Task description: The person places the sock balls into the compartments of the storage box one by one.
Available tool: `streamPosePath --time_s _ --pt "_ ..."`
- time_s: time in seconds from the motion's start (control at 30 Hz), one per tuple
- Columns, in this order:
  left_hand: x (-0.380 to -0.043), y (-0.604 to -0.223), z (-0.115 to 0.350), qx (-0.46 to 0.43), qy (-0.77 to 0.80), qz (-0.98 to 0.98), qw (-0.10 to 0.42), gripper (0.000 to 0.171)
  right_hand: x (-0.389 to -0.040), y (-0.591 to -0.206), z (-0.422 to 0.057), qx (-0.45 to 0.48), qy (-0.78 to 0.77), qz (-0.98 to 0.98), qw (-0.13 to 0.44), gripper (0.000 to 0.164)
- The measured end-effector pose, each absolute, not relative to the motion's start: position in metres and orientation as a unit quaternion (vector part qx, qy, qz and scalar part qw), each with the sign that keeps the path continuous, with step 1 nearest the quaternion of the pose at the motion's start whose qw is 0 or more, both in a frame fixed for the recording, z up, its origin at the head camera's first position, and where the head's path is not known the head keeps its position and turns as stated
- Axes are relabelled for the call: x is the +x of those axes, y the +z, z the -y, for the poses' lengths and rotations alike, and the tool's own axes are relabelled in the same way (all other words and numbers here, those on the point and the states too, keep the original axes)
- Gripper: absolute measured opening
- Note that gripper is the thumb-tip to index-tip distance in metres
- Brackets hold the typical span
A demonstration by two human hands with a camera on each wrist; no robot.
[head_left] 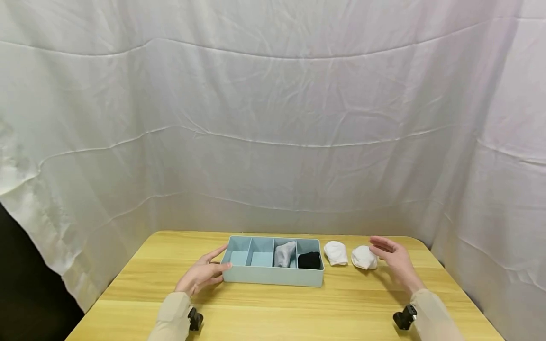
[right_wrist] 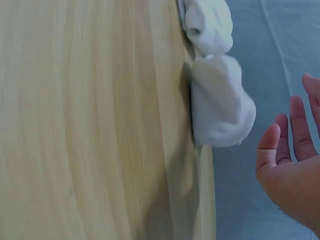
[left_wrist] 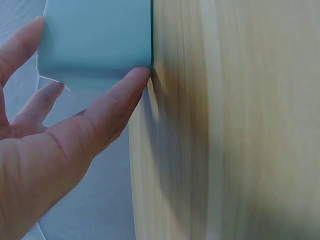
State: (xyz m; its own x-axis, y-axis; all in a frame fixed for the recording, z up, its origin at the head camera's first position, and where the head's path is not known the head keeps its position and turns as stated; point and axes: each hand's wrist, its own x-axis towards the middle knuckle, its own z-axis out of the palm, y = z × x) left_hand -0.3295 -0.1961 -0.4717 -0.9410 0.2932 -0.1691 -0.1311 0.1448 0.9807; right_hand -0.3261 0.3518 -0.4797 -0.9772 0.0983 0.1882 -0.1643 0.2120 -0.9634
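Observation:
A light-blue box with a row of compartments stands on the table. My left hand is at its left end, fingers stretched and fingertips touching the wall and front corner. In the left wrist view, the hand spreads around that end of the box. A grey rolled sock lies in the third compartment from the left, a black one in the rightmost. Right of the box lie two balled white socks. Beside the outer one, my right hand holds nothing, its fingers loosely bent.
The box's two left compartments show bare floors. All of it stands on a light wooden table with rounded far corners. Pale curtains hang behind and on both sides. Small black cameras are strapped to both wrists.

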Motion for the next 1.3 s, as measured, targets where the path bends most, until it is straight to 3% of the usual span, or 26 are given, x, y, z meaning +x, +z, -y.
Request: streamPosePath --time_s 0.13,0.3,0.5,0.8,1.3 --pt "-0.329 -0.471 0.196 0.05 0.652 -0.74 0.159 0.082 -0.329 -0.482 -0.359 0.027 0.628 0.773 0.084 0.057" --pt "-0.328 -0.47 0.196 0.045 0.65 -0.742 0.156 0.081 -0.333 -0.486 -0.364 0.022 0.606 0.793 0.054 0.063" --pt "-0.328 -0.472 0.196 0.044 0.649 -0.743 0.158 0.081 -0.339 -0.488 -0.364 0.017 0.544 0.839 0.015 0.067" --pt "-0.329 -0.47 0.195 0.052 0.649 -0.741 0.162 0.081 -0.348 -0.49 -0.365 0.023 0.572 0.819 -0.033 0.071" --pt "-0.33 -0.468 0.196 0.051 0.642 -0.746 0.167 0.082 -0.358 -0.5 -0.367 0.035 0.57 0.819 -0.057 0.067"
